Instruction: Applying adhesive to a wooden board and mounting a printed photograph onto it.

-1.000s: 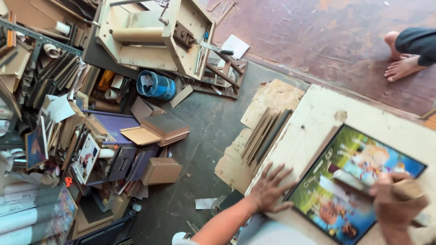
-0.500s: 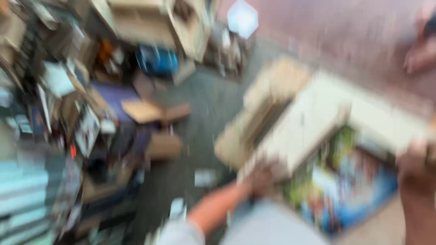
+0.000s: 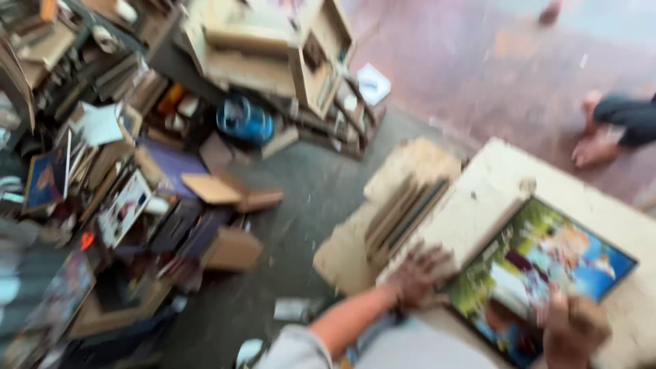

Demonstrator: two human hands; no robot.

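Colourful rectangular framed picture [image 3: 540,270], dark-edged, showing green, blue and red patches: lies flat on the pale, worn counter [image 3: 492,184] at the near right of the scene, turned at an angle to the counter's edges. Left hands entry: left hand [image 3: 418,273] rests spread, fingers splayed and loose, pressed on the counter just at the picture's left corner, touching or almost touching the frame; blur hides which. Right hand [image 3: 570,328] sits at the picture's near edge, closed over something at the frame; what it grips cannot be told from the blurred view. Step in hand, as judged: steadying the picture while work goes on along its near edge. Next move would call for a firm hold at the corner and a careful, level action at the frame edge, so the picture does not slide. Adjacent: stack of thin brown boards [image 3: 403,212] standing left of the counter; blue round container [image 3: 244,119] far left under a wooden stand; brown cardboard box [image 3: 232,249] on the grey floor [image 3: 307,191]; another person's bare feet [image 3: 594,137] on the far right.
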